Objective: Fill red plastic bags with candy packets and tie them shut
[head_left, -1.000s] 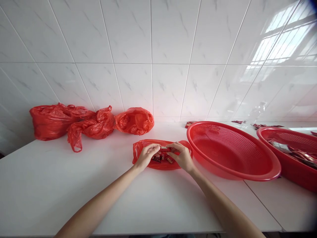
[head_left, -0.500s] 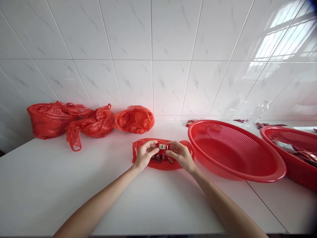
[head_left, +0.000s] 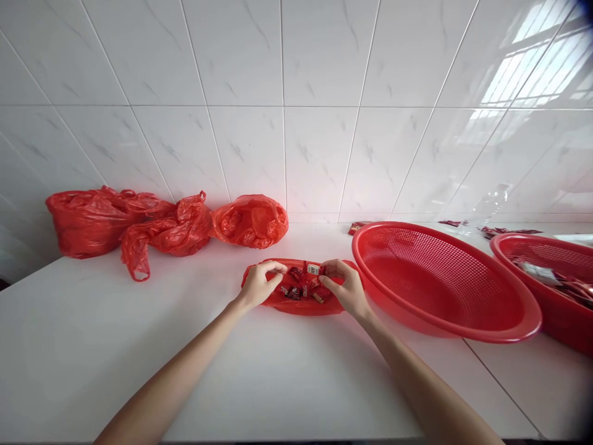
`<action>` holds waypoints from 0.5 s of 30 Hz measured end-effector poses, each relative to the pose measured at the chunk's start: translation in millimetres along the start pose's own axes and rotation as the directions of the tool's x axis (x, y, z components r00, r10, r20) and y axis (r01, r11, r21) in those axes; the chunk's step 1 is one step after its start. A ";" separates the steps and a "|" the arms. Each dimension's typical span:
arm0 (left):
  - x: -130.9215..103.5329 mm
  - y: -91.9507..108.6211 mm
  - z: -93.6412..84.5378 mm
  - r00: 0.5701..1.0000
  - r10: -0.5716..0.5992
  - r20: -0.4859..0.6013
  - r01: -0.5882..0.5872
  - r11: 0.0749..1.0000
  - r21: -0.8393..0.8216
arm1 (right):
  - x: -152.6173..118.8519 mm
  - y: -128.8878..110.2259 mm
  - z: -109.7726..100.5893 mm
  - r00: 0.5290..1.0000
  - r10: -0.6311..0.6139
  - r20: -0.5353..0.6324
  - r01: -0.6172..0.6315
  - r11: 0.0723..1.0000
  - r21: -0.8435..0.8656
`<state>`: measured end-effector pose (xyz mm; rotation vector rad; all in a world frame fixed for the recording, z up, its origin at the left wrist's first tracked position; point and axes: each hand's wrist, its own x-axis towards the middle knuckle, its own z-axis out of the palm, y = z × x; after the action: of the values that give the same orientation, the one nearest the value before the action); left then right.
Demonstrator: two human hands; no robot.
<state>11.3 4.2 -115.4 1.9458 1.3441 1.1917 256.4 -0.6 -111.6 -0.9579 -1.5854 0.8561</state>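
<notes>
An open red plastic bag (head_left: 303, 306) lies on the white table, with several small dark red wrapped packets (head_left: 293, 293) inside. Over its right part, my right hand (head_left: 345, 284) pinches a small red packet with a white label (head_left: 314, 269) between thumb and fingers. My left hand (head_left: 260, 283) hovers at the bag's left part; its thumb and fingertips are close to each other, and whether anything small is between them is hard to make out.
Red plastic bags (head_left: 88, 225) stand along the tiled wall at the left, one of them open (head_left: 259, 224). At the right are a large red basket (head_left: 417, 281) and another holding packets (head_left: 574, 324). Behind them are a clear bottle (head_left: 488, 207) and loose wrappers (head_left: 512, 232).
My left hand has let go of the labelled packet and moved left. My right hand has shifted slightly right with the packet. More of the bag's contents show between my hands.
</notes>
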 end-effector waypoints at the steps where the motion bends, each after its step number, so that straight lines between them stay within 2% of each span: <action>1: -0.4 -0.9 -0.7 0.999 0.016 0.032 -0.017 1.000 0.025 | -0.1 0.1 -0.2 1.000 -0.005 -0.006 0.005 1.000 -0.021; 6: -3.3 -2.0 1.3 0.974 0.131 0.182 -0.162 0.972 0.172 | -1.8 5.0 0.1 0.999 -0.052 0.015 0.054 0.985 -0.166; 10: -3.9 -2.9 1.9 0.964 0.138 0.227 -0.183 0.965 0.188 | -3.3 11.1 1.4 0.998 -0.028 0.060 0.045 0.953 -0.299; 15: -6.2 -5.3 7.0 0.951 0.171 0.257 -0.217 0.962 0.165 | -2.7 15.6 0.4 0.991 -0.067 0.114 0.098 0.948 -0.302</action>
<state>13.9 1.2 -125.3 2.3217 1.1983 0.8989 258.8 3.6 -126.7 -1.0700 -1.8717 0.6171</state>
